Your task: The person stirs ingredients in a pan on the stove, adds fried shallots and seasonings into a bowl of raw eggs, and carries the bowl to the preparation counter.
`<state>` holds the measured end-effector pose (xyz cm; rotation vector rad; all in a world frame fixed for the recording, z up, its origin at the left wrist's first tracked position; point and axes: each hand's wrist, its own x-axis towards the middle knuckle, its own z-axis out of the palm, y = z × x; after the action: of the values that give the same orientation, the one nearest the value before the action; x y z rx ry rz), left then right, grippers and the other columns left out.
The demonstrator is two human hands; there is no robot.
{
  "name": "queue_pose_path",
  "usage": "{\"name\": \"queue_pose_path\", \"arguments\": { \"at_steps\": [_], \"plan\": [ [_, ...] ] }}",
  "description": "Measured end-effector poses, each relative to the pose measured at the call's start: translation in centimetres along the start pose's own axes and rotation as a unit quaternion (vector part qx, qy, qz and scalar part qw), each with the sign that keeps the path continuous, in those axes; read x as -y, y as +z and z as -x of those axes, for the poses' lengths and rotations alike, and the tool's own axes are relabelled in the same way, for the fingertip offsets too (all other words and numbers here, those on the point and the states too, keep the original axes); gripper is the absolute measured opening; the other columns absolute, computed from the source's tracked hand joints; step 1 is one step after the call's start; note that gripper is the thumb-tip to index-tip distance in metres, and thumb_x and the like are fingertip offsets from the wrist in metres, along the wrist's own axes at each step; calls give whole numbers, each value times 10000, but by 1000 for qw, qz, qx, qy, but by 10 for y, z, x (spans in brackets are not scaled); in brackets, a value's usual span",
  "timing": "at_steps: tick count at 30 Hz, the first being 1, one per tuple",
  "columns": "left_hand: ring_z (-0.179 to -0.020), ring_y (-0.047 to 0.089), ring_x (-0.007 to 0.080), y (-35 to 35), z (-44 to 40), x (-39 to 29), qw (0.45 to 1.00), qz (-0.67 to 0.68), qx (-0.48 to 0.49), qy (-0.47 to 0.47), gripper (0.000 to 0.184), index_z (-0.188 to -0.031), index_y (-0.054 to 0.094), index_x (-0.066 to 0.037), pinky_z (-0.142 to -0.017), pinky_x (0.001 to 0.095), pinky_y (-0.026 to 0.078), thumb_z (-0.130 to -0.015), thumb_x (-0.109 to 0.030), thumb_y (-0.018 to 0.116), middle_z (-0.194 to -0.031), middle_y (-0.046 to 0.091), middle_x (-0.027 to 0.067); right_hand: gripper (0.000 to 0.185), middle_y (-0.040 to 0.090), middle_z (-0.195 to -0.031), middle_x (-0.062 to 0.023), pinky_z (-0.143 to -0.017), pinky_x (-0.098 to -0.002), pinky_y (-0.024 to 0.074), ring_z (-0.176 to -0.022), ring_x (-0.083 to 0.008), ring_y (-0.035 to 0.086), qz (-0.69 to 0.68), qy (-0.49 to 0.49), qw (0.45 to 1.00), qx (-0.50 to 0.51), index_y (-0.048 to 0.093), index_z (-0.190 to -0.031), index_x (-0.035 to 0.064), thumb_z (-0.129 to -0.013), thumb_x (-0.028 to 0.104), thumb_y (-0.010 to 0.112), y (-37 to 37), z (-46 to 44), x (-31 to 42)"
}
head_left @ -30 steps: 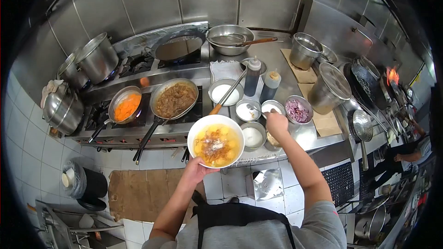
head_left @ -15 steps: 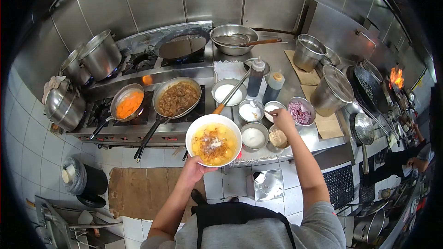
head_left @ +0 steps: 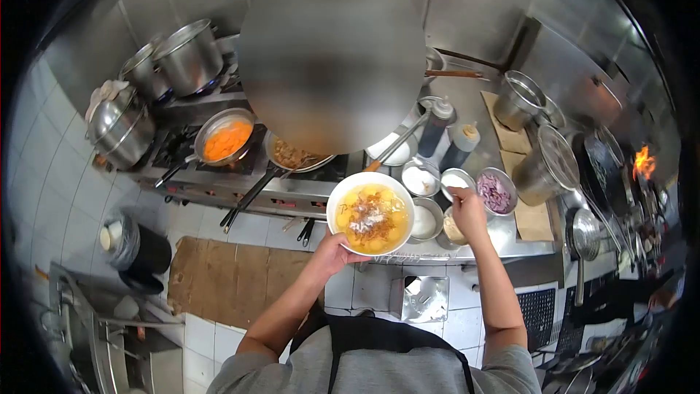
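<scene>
My left hand (head_left: 335,254) grips the lower left edge of a white bowl (head_left: 332,213), holding it off the counter. Inside the bowl are several raw egg yolks (head_left: 397,220) in clear egg white, with brown shreds and a patch of white powder in the middle. My right hand (head_left: 470,217) is closed, fingertips together at the edge of a small metal bowl of white powder (head_left: 457,178); what it pinches cannot be made out. Below that hand, a tan powder (head_left: 453,230) is partly hidden. Chopped red onion (head_left: 494,193) fills a metal bowl just to the right.
A grey blurred disc (head_left: 332,51) covers the back of the stove. Orange slices (head_left: 227,141) and brown food (head_left: 292,155) sit in pans on burners. Squeeze bottles (head_left: 435,128) stand behind the small bowls. A flame (head_left: 644,163) burns at far right.
The view has shifted, and a blurred disc now covers the wok and back bowl. My left hand has brought the egg bowl nearer the small bowls. More white powder lies on the eggs.
</scene>
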<state>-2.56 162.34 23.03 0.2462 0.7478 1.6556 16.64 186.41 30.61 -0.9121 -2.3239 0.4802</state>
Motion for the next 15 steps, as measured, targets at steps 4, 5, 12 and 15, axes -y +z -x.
{"name": "queue_pose_path", "arguments": {
  "at_steps": [4,5,12,15],
  "plan": [
    [-1031,567,345,-15,25,5,997,73,8,1,693,-1340,217,-122,-726,495,555,-697,-36,459,-1253,448,180,258,608,-938,-162,-728,-415,499,-858,-347,609,245,39,959,137,651,-968,94,-719,99,583,26,-23,-29],
    [-1029,569,342,-14,35,5,997,80,-3,8,690,-1339,219,-123,-729,500,551,-699,-41,464,-1251,451,175,234,607,-946,-158,-737,-424,496,-876,-341,604,284,44,939,188,650,-942,86,-724,104,569,29,-32,-26],
    [-1007,580,327,-55,150,9,978,128,-137,89,703,-1340,197,-156,-749,527,520,-710,-83,499,-1231,471,145,420,598,-989,-199,-763,-441,479,-901,-357,589,284,-26,942,176,554,-1166,127,-746,128,545,82,-57,-89],
    [-1026,575,315,-60,230,-10,965,81,-179,175,751,-1356,127,-173,-731,482,543,-712,-80,502,-1232,468,152,477,569,-1041,-218,-850,-426,433,-993,-362,533,143,-186,969,74,503,-1213,13,-750,82,592,87,-55,-85]
  ]
}}
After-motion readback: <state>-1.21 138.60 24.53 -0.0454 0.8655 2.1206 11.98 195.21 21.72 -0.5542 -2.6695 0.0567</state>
